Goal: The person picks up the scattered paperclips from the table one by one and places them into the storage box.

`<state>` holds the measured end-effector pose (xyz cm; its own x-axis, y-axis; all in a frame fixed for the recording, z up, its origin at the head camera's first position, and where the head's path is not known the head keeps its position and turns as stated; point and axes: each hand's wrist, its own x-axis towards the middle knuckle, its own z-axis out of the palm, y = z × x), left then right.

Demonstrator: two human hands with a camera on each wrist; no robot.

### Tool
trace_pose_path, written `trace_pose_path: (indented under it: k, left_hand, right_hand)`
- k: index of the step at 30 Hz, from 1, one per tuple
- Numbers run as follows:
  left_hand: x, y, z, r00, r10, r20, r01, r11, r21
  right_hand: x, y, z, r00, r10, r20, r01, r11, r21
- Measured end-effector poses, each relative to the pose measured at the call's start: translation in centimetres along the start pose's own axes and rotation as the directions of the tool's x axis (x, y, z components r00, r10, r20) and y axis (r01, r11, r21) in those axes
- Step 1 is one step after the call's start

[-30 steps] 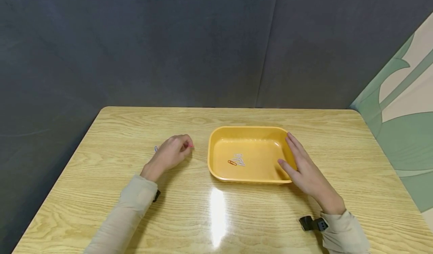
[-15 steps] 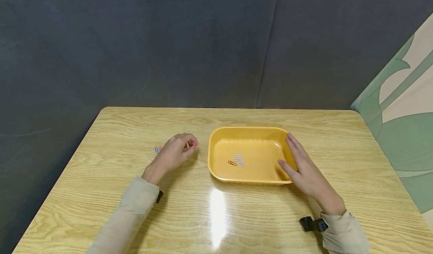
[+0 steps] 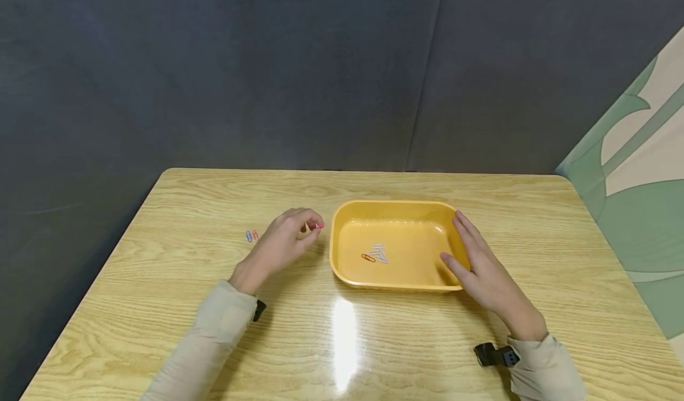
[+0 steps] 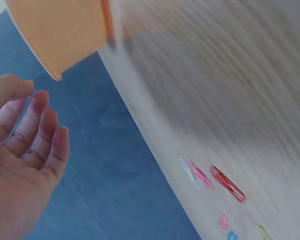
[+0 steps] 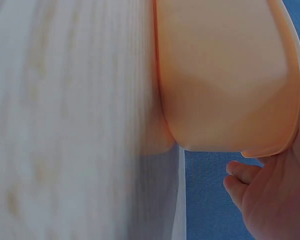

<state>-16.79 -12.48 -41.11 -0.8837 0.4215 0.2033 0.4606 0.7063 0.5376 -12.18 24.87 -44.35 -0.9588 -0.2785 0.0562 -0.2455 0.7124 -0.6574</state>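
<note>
In the head view my left hand (image 3: 280,243) pinches a small pink-red paper clip (image 4: 32,95) between thumb and forefinger, just left of the yellow tray (image 3: 395,286). Most of that clip is hidden by the fingertips. My right hand (image 3: 488,276) rests on the tray's right rim, its fingers straight along the edge and the thumb reaching over the inside. Inside the tray, left of the middle, lie an orange paper clip (image 3: 368,258) and several white paper clips (image 3: 379,252).
On the wooden table (image 3: 299,341), behind the left hand, lie a blue paper clip (image 3: 249,236) and a red paper clip (image 4: 228,184), with several others in the left wrist view. A dark curtain (image 3: 267,80) hangs beyond the table's far edge.
My left hand has moved right toward the tray with the pinched paper clip, uncovering clips on the table behind it. The right hand and the tray have stayed in place.
</note>
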Motion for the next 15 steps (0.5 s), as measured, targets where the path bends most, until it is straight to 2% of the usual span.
trace_pose_path:
  k: [8,15]
  left_hand:
    - [0.1,1.6,0.4,0.999,-0.002,0.036,0.003,0.999,-0.034]
    - [0.4,2.3,0.9,0.999,0.042,0.028,-0.041,0.998,-0.04]
  right_hand:
    - [0.0,0.0,0.0,1.0,-0.014,-0.007,0.014,1.0,-0.002]
    - [0.0,0.0,0.0,1.0,-0.013,-0.006,0.013,1.0,0.0]
